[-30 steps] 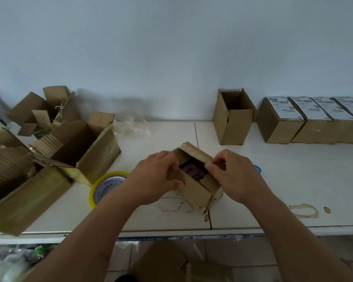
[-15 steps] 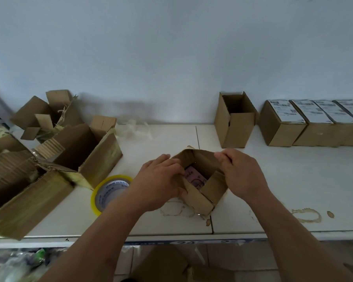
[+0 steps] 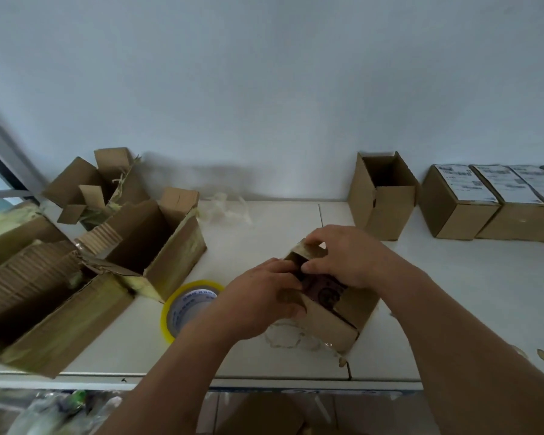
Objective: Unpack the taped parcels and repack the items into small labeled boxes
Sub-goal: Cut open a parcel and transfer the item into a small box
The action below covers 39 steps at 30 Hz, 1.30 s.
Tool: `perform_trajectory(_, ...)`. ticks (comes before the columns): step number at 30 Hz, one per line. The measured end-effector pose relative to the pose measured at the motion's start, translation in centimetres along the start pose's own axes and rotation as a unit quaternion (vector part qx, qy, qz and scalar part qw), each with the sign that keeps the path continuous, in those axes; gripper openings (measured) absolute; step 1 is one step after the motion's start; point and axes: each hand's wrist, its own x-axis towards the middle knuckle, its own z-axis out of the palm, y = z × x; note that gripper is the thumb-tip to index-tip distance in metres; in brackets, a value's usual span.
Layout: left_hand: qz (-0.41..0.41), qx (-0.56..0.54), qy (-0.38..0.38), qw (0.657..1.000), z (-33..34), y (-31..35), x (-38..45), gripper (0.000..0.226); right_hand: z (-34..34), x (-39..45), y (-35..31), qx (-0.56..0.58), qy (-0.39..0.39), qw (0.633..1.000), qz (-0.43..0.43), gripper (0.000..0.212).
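Observation:
A small brown cardboard box (image 3: 333, 324) stands tilted on the white table (image 3: 453, 309) near the front edge, top open. A dark reddish item (image 3: 322, 287) shows inside it. My left hand (image 3: 261, 299) grips the box's near left side and flap. Over the far side, my right hand (image 3: 349, 255) pinches the far flap (image 3: 308, 251) between thumb and fingers. The box's far wall is hidden behind my right hand.
A yellow-rimmed tape roll (image 3: 186, 306) lies left of the box. Torn open parcels (image 3: 151, 246) crowd the left side. An open empty box (image 3: 383, 196) stands at the back, with a row of closed labeled boxes (image 3: 462, 202) to its right.
My right hand has moved to the far flap and now pinches it. The box has turned a little, and my left hand has stayed on its near left side.

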Motion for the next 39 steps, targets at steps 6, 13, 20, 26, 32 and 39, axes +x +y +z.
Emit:
perform_trajectory(6,0.005,-0.009,-0.011,1.000,0.1,-0.2,0.2,0.035,1.0,1.7,-0.5,-0.124,0.060,0.989,-0.058,0.034)
perform_trajectory(13,-0.027,-0.019,-0.013,0.999,-0.2,0.4,0.2,0.034,0.5,2.5,-0.4,-0.167,0.089,0.980,-0.061,0.028)
perform_trajectory(20,-0.046,-0.004,-0.011,0.999,-0.3,0.6,0.2,0.034,-1.0,2.6,3.4,0.035,0.103,0.994,0.035,0.023)
perform_trajectory(26,-0.080,0.021,0.020,0.996,-1.0,-0.1,-0.3,0.035,1.7,0.5,5.2,-0.138,0.184,0.973,0.020,0.026)
perform_trajectory(32,-0.124,-0.003,0.069,0.990,-0.9,0.3,-0.2,0.034,3.6,-3.2,2.6,-0.039,0.090,0.987,0.129,0.068)
perform_trajectory(39,-0.252,0.038,0.130,0.958,-0.3,1.0,1.7,0.035,5.5,-3.0,-0.7,0.109,0.041,0.964,0.240,0.074)
